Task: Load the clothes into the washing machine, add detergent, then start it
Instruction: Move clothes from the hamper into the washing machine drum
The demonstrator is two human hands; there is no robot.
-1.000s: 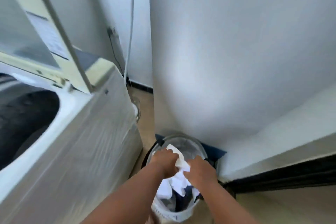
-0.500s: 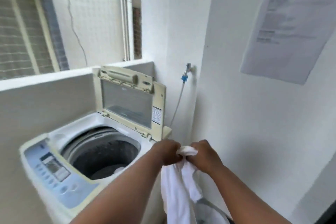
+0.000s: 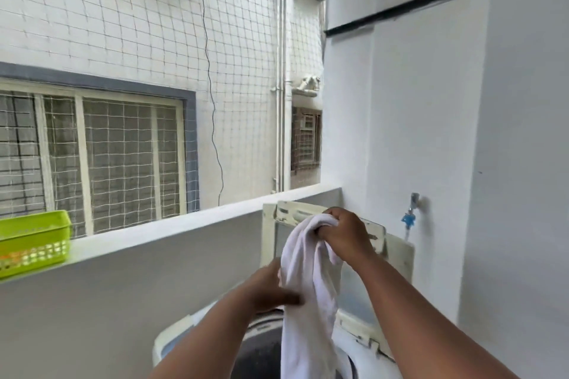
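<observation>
This is a small wash spot on a home balcony. A white washing machine (image 3: 354, 332) stands in the corner with its lid (image 3: 397, 252) up. A water tap (image 3: 412, 209) sticks out of the white wall. A green basket (image 3: 34, 240) sits on the low ledge (image 3: 172, 231). Past a net (image 3: 138, 24) is the next building's window (image 3: 101, 160).

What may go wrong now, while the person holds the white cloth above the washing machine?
The white garment hangs long from the right hand; its lower end could catch on the washing machine rim instead of entering the drum. The left hand only holds its side, so it may slip and swing.
</observation>
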